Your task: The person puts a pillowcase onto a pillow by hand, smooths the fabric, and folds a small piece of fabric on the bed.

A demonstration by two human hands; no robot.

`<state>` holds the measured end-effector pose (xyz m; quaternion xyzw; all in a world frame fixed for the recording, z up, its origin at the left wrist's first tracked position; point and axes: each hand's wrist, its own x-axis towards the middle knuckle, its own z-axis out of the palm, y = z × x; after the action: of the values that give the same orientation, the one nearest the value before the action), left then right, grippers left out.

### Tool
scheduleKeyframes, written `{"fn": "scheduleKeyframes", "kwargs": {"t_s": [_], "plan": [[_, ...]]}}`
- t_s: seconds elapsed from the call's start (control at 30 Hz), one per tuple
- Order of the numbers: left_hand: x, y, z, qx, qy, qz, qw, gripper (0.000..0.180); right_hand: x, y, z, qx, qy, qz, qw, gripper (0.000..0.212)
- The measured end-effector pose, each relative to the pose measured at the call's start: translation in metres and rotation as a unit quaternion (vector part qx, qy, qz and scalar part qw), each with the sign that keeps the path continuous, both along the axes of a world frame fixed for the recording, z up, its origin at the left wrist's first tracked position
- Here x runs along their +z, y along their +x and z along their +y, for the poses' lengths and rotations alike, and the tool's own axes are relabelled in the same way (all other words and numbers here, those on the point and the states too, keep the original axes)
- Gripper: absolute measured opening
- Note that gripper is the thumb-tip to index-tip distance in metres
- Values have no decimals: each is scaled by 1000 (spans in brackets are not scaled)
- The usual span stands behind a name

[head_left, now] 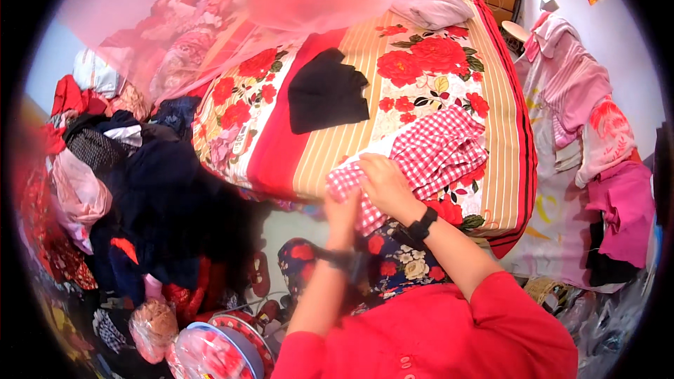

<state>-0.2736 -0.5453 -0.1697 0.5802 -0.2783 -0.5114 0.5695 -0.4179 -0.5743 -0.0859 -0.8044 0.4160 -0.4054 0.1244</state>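
Note:
A red-and-white checked garment (439,151) lies partly folded at the near edge of the bed, with a white part showing along its upper left side. My left hand (342,207) is slightly blurred and grips the garment's near left end. Close beside it, my right hand (385,181) presses and holds the same end, its fingers curled over the cloth. Part of the checked fabric hangs below my hands over the bed's edge. Farther up the bed rests a folded black garment (326,95), apart from both hands.
Striped, flowered bedding (270,151) covers the bed. Pink netting (210,35) drapes over its far left side. Dark clothes (158,182) are heaped at left, and pink clothes (576,91) hang at right. A blue basin (235,340) stands at lower left near shoes (260,274).

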Motion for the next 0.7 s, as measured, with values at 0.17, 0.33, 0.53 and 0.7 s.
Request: {"fn": "scheduleKeyframes", "kwargs": {"t_s": [0.17,0.33,0.53,0.7], "plan": [[-21,14,-5,-29,-57,-152,986,43,-7,-63,-52,-106,87,160,978,36],[-28,33,2,-31,-37,-86,995,39,-69,-209,-91,-244,84,243,935,50],[-19,36,12,-43,-63,-65,995,40,-48,-235,-79,-326,157,297,884,48],[21,34,28,-73,-10,44,996,38,-26,-178,-33,-199,-10,142,970,35]]}}
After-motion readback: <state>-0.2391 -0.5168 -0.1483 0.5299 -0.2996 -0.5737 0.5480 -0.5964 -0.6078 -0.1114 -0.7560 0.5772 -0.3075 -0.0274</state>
